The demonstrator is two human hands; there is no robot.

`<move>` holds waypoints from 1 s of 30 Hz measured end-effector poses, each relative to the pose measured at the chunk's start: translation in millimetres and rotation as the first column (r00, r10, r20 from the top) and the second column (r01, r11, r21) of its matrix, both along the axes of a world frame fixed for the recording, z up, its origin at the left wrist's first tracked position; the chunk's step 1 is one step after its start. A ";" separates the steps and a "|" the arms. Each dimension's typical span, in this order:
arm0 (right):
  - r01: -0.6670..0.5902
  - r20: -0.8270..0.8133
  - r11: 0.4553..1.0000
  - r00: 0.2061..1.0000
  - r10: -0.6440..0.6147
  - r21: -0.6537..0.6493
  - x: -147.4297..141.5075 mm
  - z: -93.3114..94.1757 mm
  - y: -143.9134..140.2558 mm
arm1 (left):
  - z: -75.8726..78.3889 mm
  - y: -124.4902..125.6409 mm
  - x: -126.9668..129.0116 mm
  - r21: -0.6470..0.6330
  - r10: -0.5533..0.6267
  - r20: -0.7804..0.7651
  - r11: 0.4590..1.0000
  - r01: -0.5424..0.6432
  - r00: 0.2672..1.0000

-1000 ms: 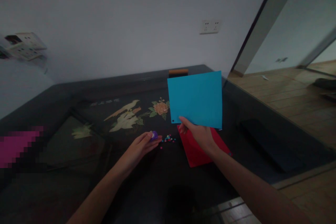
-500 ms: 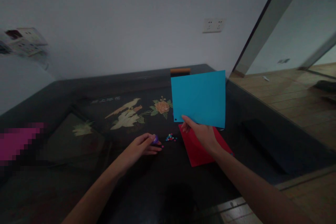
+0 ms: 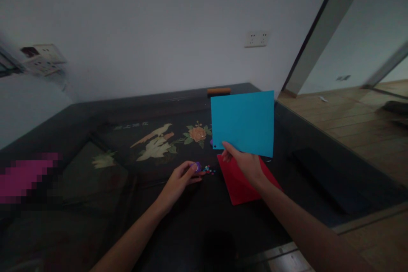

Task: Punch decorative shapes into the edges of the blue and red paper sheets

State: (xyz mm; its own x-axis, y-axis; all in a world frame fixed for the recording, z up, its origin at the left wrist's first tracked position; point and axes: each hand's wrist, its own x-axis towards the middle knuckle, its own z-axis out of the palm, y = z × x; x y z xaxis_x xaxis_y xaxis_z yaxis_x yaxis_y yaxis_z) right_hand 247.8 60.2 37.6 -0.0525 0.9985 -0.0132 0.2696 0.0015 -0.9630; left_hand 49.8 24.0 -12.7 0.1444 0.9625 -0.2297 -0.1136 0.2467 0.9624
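My right hand point(image 3: 245, 164) pinches the lower left corner of a blue paper sheet point(image 3: 244, 122) and holds it upright above the dark table point(image 3: 127, 204). A small hole shows near that corner. Under the hand a red paper sheet point(image 3: 238, 187) lies flat on the table. My left hand point(image 3: 178, 180) rests on the table with its fingers around a small purple punch point(image 3: 197, 165). Beside the punch sits a little heap of coloured paper dots point(image 3: 209, 171).
The table top has an inlaid bird and flower picture point(image 3: 165, 140). An orange object point(image 3: 218, 91) lies at the far edge by the wall. A flat dark object point(image 3: 321, 178) lies at the right. A blurred pink patch point(image 3: 22, 176) sits at the left. Wooden floor lies to the right.
My left hand with the purple punch has shifted slightly right toward the paper dots. The blue sheet stays held up in my right hand. The view has shifted a little.
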 end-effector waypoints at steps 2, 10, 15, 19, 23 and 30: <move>-0.006 0.006 1.000 1.000 0.005 0.017 1.7 0.4 0.3 | 3.4 1.9 1.7 0.033 0.009 -0.006 0.999 -0.009 1.000; 0.063 -0.090 0.998 0.994 -0.061 0.022 2.7 -5.4 5.6 | 9.9 -3.8 -7.1 0.188 0.039 -0.364 0.982 0.033 0.931; 0.092 -0.127 0.995 0.988 -0.087 0.030 3.3 -8.4 7.1 | 6.0 -5.1 -0.7 0.236 0.057 -0.510 0.969 0.076 0.858; 0.103 -0.137 0.994 0.986 -0.098 0.031 4.0 -3.9 5.1 | 6.5 -3.8 6.0 0.233 0.042 -0.528 0.968 0.098 0.848; 0.105 -0.144 0.994 0.985 -0.098 0.041 5.9 -2.0 5.2 | 7.9 -3.9 12.4 0.263 0.036 -0.469 0.960 0.100 0.882; 0.121 -0.174 0.991 0.979 -0.109 0.063 9.8 -6.9 9.8 | 4.5 -1.0 8.3 0.312 0.136 -0.415 0.950 0.001 0.900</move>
State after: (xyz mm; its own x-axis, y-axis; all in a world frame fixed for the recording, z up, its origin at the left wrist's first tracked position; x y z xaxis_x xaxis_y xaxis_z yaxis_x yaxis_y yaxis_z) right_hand 257.6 70.1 30.7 0.0678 0.9960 0.0590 0.1045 0.0517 -0.9932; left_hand 58.1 23.1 -8.2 0.0302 0.9986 0.0442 0.3182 -0.0515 0.9466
